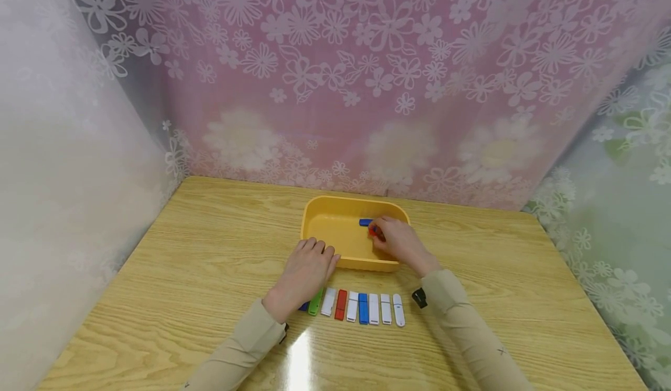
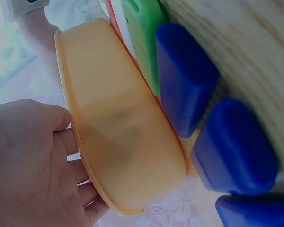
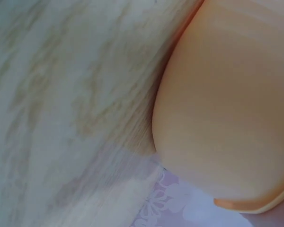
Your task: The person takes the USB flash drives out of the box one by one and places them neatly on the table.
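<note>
A yellow plastic tub [image 1: 335, 236] stands on the table. My left hand [image 1: 308, 268] holds its near left rim, the fingers hooked over the edge in the left wrist view. Inside the tub, at its right side, my right hand [image 1: 396, 240] pinches a small red piece [image 1: 373, 229], apparently a USB stick, mostly hidden by the fingers. A blue USB stick [image 1: 365, 222] lies on the tub floor beside those fingertips. In front of the tub runs a row of USB sticks, among them a green one [image 1: 315, 302], a red one [image 1: 341, 305] and a blue one [image 1: 363, 308].
Several white USB sticks, one rounded [image 1: 399, 310], fill out the row. Dark blue sticks [image 2: 185, 78] continue its left end, mostly hidden under my left arm in the head view. A wooden table [image 1: 487, 274] carries everything; a pink flowered curtain [image 1: 335, 88] hangs behind.
</note>
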The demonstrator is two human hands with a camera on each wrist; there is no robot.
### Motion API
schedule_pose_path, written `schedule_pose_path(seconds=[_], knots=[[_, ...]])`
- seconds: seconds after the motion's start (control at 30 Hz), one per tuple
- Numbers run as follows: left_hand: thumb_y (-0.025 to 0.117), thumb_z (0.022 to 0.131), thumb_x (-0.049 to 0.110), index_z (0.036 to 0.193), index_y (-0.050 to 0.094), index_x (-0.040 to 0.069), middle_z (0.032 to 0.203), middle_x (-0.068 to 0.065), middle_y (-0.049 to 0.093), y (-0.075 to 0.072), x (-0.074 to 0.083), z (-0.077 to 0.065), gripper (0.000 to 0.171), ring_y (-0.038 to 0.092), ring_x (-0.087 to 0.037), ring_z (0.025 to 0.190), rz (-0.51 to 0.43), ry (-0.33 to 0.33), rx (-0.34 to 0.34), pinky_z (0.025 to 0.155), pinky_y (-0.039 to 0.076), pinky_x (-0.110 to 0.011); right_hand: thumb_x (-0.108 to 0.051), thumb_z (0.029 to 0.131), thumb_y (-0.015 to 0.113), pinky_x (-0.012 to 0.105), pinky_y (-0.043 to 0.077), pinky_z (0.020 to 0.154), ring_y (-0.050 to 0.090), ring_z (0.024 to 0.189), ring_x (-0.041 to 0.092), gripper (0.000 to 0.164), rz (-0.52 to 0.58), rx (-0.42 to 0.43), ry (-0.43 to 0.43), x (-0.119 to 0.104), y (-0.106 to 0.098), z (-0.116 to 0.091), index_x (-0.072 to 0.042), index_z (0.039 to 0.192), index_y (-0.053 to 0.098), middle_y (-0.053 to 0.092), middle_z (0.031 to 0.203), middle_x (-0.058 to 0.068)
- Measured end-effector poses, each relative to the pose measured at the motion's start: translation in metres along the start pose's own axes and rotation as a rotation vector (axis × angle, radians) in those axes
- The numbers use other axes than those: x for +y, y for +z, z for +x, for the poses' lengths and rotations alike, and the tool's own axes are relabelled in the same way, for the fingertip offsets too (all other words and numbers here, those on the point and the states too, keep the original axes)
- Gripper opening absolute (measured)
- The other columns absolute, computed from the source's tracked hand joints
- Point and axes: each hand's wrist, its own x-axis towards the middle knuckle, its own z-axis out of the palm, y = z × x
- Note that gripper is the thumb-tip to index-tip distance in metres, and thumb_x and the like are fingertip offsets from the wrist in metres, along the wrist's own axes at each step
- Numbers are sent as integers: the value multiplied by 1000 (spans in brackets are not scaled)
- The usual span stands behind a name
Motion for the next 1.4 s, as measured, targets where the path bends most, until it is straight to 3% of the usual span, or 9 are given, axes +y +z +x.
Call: schedule_pose_path(seconds=[0.17, 0.27, 0.43, 0.63, 0.73, 0.93, 1.17, 1.4], knots=[[54, 106, 30, 86, 65, 10, 81, -4, 62, 0, 0, 0, 30, 57, -24, 83, 3, -1, -4, 83, 48, -37, -6, 91, 70, 44, 56, 81, 65, 86, 27, 24, 69, 21, 9, 1, 0, 2, -3, 115, 69, 70, 107, 14], [52, 107, 30, 86, 65, 10, 82, -4, 62, 0, 0, 0, 31, 57, -24, 83, 1, -3, -13, 84, 47, -37, -4, 94, 70, 45, 58, 83, 71, 91, 29, 28, 175, 42, 28, 2, 0, 2, -3, 121, 68, 71, 112, 17], [54, 106, 30, 87, 65, 10, 81, -4, 63, 0, 0, 0, 30, 57, -24, 83, 0, -1, -8, 83, 47, -37, -5, 96, 68, 44, 59, 78, 72, 88, 31, 30, 399, 87, 113, 1, -9, -2, -6, 127, 66, 71, 110, 16], [54, 106, 30, 87, 65, 10, 81, -4, 63, 0, 0, 0, 30, 57, -24, 82, 1, 4, -3, 82, 47, -36, -10, 98, 67, 46, 59, 81, 71, 94, 33, 33, 488, 172, 215, -10, -29, -19, -10, 131, 65, 69, 115, 16], [53, 106, 30, 87, 66, 10, 82, -4, 63, 0, 0, 0, 30, 57, -24, 82, -1, 7, -5, 82, 47, -37, -10, 98, 67, 42, 60, 80, 71, 92, 31, 33, 511, 220, 243, -15, -40, -31, -9, 131, 65, 68, 116, 17], [52, 107, 29, 88, 66, 9, 82, -4, 63, 0, 0, 0, 31, 58, -24, 84, -1, 2, -14, 84, 48, -38, -7, 96, 69, 24, 57, 69, 72, 84, 30, 32, 560, 272, 270, -21, -56, -62, -6, 128, 67, 67, 116, 19], [53, 107, 29, 86, 65, 10, 81, -5, 63, 0, 0, 0, 31, 58, -25, 84, -5, 6, 0, 84, 48, -38, -6, 96, 69, 24, 58, 70, 72, 89, 29, 32, 619, 233, 315, -22, -64, -98, -3, 128, 66, 66, 121, 20], [52, 107, 28, 87, 65, 9, 81, -5, 62, -1, 0, 0, 31, 57, -25, 83, -24, -4, -20, 84, 48, -38, -5, 94, 71, 27, 57, 66, 71, 83, 20, 32, 588, 124, 345, -19, -54, -129, -2, 126, 66, 67, 116, 18]])
